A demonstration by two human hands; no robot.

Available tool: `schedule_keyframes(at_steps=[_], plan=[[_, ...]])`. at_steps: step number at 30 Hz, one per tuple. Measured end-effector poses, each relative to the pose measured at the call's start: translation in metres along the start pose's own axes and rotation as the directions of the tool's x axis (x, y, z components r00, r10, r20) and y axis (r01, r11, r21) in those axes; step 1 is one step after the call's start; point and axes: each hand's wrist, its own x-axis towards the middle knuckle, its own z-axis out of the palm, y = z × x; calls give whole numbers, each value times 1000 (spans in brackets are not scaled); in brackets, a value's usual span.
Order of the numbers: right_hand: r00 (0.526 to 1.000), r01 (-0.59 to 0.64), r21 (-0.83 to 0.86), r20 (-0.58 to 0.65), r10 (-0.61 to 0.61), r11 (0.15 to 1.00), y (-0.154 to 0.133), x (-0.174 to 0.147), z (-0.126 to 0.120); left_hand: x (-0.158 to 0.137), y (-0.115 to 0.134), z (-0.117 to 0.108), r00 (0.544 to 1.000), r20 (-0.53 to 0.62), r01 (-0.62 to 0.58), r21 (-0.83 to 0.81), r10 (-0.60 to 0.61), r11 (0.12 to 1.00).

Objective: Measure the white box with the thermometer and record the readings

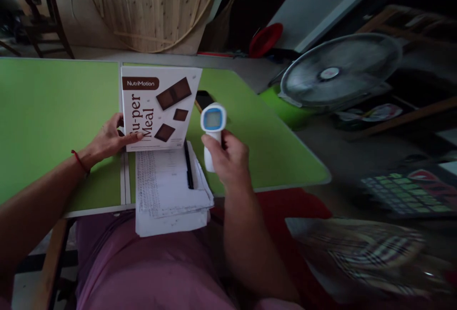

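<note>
My left hand (112, 138) grips the lower left edge of a white box (143, 124) with brown lettering and pictures of chocolate pieces, thumb across its front. The box stands tilted up over the green table (278, 157). In my right hand (230, 155) is a white infrared thermometer (213, 126), held upright by its handle, its blue-framed screen turned toward me. Below the box lies a stack of printed papers (164, 191), partly over the table's front edge. A black pen (189, 169) rests on the papers. Behind the thermometer, a phone (204, 99) lies partly hidden.
To the right stands a round fan (328, 73) beside a green bucket-like thing (293, 112). A red basin (266, 39) sits farther back. A round wooden board (153, 5) leans on the wall; a wooden chair (44, 15) is at far left. Plaid fabric (371, 248) lies at lower right.
</note>
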Motion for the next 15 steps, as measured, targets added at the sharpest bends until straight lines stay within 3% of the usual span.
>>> schedule_keyframes(at_steps=[3,6,12,15], plan=[[998,39,-410,53,-19,911,17,21,-5,1,3,-2,999,11,48,51,-49,998],[994,83,-620,112,-17,780,28,26,-3,3,7,-7,999,-15,46,107,-44,993],[983,144,-755,184,-4,640,42,27,-1,8,3,-18,999,-37,20,208,-12,978],[979,203,-709,133,-155,675,38,27,-2,9,-3,-19,1000,-26,-7,255,14,967]])
